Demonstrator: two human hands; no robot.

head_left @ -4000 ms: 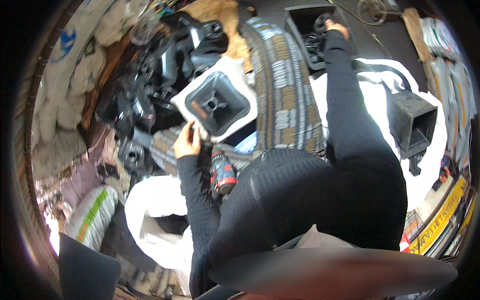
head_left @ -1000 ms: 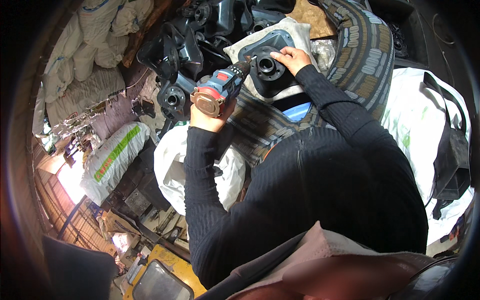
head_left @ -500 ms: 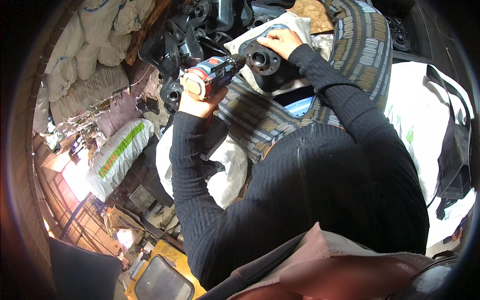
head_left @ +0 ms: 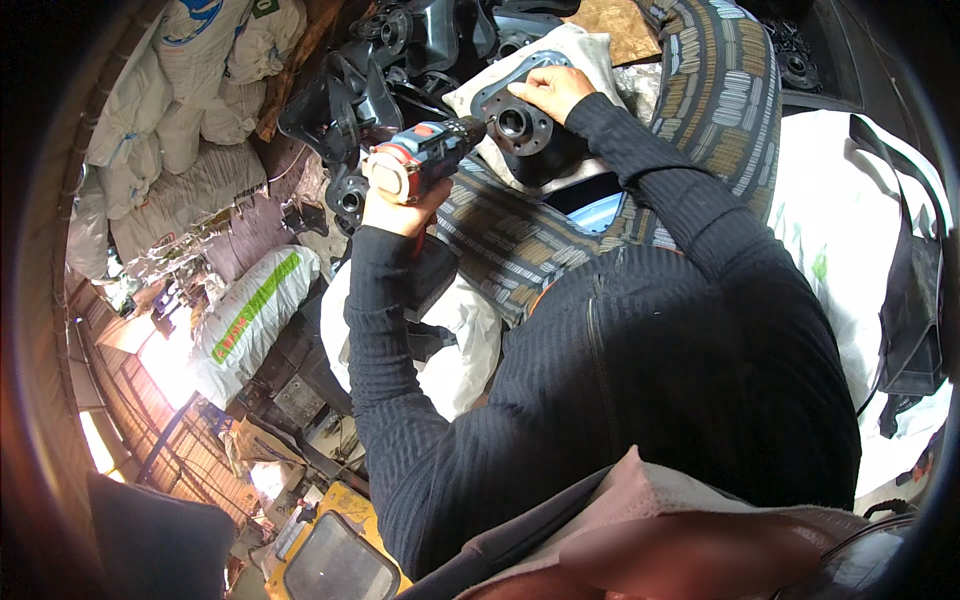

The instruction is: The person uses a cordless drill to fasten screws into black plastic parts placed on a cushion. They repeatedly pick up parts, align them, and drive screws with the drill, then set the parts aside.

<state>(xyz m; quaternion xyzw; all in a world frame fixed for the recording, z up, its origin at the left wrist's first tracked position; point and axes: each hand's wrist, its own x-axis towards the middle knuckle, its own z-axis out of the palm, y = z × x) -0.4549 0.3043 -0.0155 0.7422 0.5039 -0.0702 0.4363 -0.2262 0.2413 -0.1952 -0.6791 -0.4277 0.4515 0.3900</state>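
Note:
My left hand grips a blue and red cordless drill, its nose pointing right toward a black flanged metal part. My right hand rests on the upper edge of that part and holds it down on a white cloth. The part has a round central hole and lies on a striped woven mat. The drill's tip sits just left of the flange; the bit itself is too small to make out.
A heap of black metal castings lies behind the drill. White stuffed sacks are stacked at the left, one with a green stripe. A white plastic sheet and a black bag lie at the right.
Four seconds ago my left hand held no drill and my right arm reached far away. Over the last second the drill has stayed at the flange, with the view shifting slightly.

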